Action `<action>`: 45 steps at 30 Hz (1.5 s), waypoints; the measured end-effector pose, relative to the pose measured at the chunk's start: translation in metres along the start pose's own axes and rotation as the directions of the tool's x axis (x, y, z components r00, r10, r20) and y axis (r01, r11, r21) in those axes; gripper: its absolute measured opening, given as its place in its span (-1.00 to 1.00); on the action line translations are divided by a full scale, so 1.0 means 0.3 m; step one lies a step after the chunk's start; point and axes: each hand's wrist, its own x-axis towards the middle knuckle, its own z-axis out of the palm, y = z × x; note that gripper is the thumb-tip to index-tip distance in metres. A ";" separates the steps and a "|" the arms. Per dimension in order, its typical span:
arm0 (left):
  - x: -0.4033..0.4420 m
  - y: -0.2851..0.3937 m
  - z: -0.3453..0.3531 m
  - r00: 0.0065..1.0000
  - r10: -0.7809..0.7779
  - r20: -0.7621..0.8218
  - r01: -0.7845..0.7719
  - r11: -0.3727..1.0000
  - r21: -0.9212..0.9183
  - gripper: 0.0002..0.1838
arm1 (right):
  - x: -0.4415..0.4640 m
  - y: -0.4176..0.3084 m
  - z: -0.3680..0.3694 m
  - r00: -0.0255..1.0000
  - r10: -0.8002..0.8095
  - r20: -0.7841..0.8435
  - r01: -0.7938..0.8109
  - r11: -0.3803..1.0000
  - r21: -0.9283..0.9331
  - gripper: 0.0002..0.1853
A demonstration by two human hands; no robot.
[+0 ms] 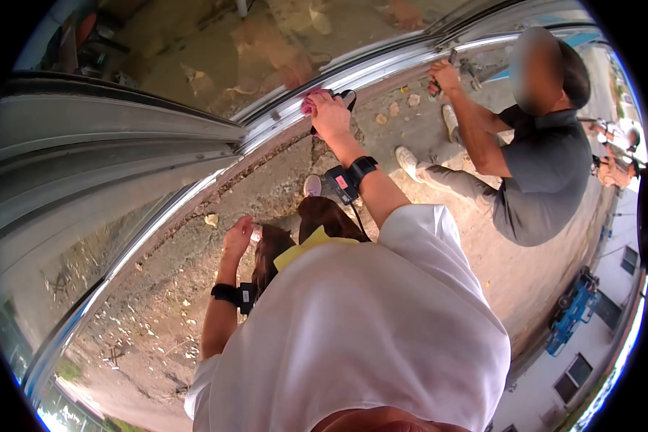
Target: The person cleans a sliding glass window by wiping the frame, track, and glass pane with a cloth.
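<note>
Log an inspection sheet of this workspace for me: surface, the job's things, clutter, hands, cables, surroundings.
Surface: a bright metal rail along the foot of the glass; bare ground in front.
Job's things: a pink cloth, bunched at the rail; a black item beside it, not identifiable.
Clutter: scattered dry leaves and pale bits on the ground.
Hands: right hand grips the cloth; left hand is lowered near the knees, its grip unclear.
Cables: one dark cable from the right wrist box toward the shirt; far end hidden.
Surroundings: a crouching co-worker close by on the right; a blue vehicle farther off.
</note>
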 end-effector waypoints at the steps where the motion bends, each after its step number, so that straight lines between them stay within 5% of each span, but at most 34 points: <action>1: -0.002 -0.003 -0.001 1.000 0.001 0.001 -0.001 1.000 0.000 -0.69 | 0.012 -0.005 -0.016 0.999 0.033 0.019 -0.032 0.999 -0.002 -0.70; 4: -0.010 0.000 -0.004 0.999 -0.039 0.015 0.038 0.996 0.085 -0.69 | -0.007 -0.080 -0.022 0.997 -0.074 -0.030 0.074 0.997 -0.009 -0.71; 6: -0.028 0.025 -0.008 0.997 -0.065 0.033 0.061 0.992 0.108 -0.69 | -0.047 -0.109 0.049 0.982 -0.176 0.074 0.174 0.984 0.020 -0.70; 9: -0.019 -0.008 0.015 0.998 -0.036 0.055 0.033 0.998 0.058 -0.68 | -0.039 -0.079 0.021 0.987 -0.149 0.053 0.144 0.986 0.081 -0.70; 12: -0.026 -0.029 0.014 0.999 -0.042 0.022 0.040 0.997 0.059 -0.68 | 0.001 0.002 -0.021 0.993 0.081 0.083 -0.088 0.992 0.088 -0.72; 15: -0.035 -0.095 0.029 0.997 -0.075 0.009 0.074 0.996 0.058 -0.69 | 0.012 0.137 -0.072 0.990 0.127 0.061 -0.140 0.835 0.532 -0.59; 17: -0.062 -0.111 0.030 0.996 -0.090 0.002 0.089 0.995 0.045 -0.69 | 0.020 0.246 -0.077 0.969 0.245 0.045 -0.169 0.516 0.840 -0.55; 18: -0.075 -0.117 0.031 0.995 -0.095 -0.001 0.095 0.995 0.037 -0.70 | 0.021 0.261 -0.149 0.923 0.381 0.054 -0.300 0.624 0.722 -0.50; 22: -0.089 -0.136 0.018 0.993 -0.114 0.039 0.115 0.993 -0.029 -0.68 | 0.094 0.406 -0.090 0.910 0.414 -0.007 -0.255 0.573 0.779 -0.50; 24: -0.088 -0.125 0.006 0.992 -0.118 0.039 0.117 0.993 0.030 -0.68 | 0.114 0.346 -0.107 0.925 0.379 0.006 -0.258 0.617 0.744 -0.50; 26: -0.067 -0.118 -0.003 0.992 -0.118 0.032 0.118 0.993 0.026 -0.68 | 0.139 0.269 -0.067 0.877 0.466 0.114 -0.441 0.688 0.577 -0.45; 28: -0.053 -0.116 -0.004 0.993 -0.114 0.022 0.114 0.993 0.020 -0.68 | 0.106 0.179 -0.023 0.890 0.452 0.066 -0.400 0.701 0.591 -0.40; 30: -0.048 -0.115 -0.002 0.996 -0.090 -0.010 0.090 0.996 0.008 -0.69 | 0.069 0.110 0.037 0.942 0.317 -0.111 -0.294 0.938 0.181 -0.38; 34: -0.049 -0.111 -0.009 0.995 -0.098 0.022 0.097 0.994 0.041 -0.68 | 0.066 -0.024 -0.005 0.902 0.424 0.082 -0.429 0.901 0.064 -0.44; 38: -0.047 -0.113 -0.008 0.988 -0.146 0.057 0.141 0.986 0.085 -0.69 | 0.078 -0.082 0.015 0.902 0.426 0.075 -0.424 0.905 -0.038 -0.51; 40: -0.039 -0.123 -0.010 0.978 -0.193 0.073 0.183 0.974 0.131 -0.70 | 0.093 -0.074 0.011 0.905 0.422 0.048 -0.420 0.906 -0.044 -0.57; 43: -0.025 -0.169 0.010 0.998 -0.059 0.034 0.055 0.994 0.090 -0.69 | 0.106 -0.023 -0.017 0.928 0.333 0.168 -0.335 0.942 -0.018 -0.55; 45: -0.011 -0.175 0.007 0.997 -0.041 0.063 0.038 0.998 0.050 -0.72 | 0.078 0.005 -0.058 0.859 0.024 0.511 -0.229 0.911 0.343 -0.52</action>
